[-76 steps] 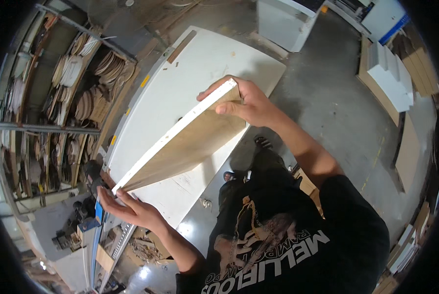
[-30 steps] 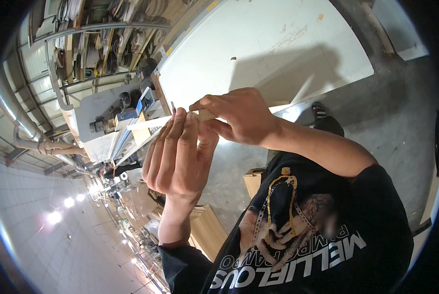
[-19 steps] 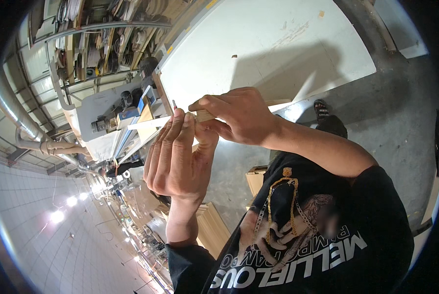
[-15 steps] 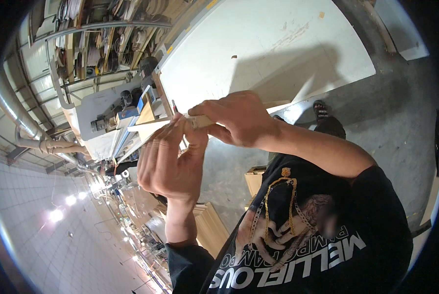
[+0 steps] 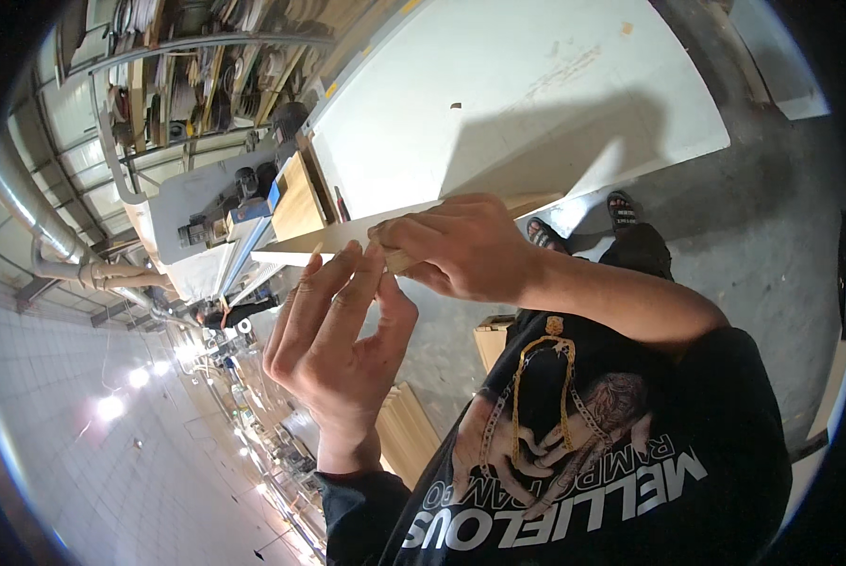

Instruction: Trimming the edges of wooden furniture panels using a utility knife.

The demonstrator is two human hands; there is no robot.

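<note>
My right hand (image 5: 475, 247) grips a small pale wood block (image 5: 399, 260) between thumb and fingers at chest height. Its fingers cover much of the block. Beside it, my left hand (image 5: 347, 344) is raised with fingers stretched up and thumb apart; the forefinger tip is at the block's left end. A thin pale sliver (image 5: 317, 249) shows by the left fingertips, and whether they hold it I cannot tell. Behind both hands runs a long pale board (image 5: 300, 245), partly hidden by them.
A large white table (image 5: 555, 94) lies beyond, with a slim red-tipped tool (image 5: 341, 203) by its left edge. Machinery with motors (image 5: 243, 189) stands at left. Stacked wooden boards (image 5: 407, 424) are below my left hand. Another person (image 5: 243, 311) is far off.
My left thumb and fingers have come away from their close hold round the block and spread apart. My right hand still grips the block, slightly lower.
</note>
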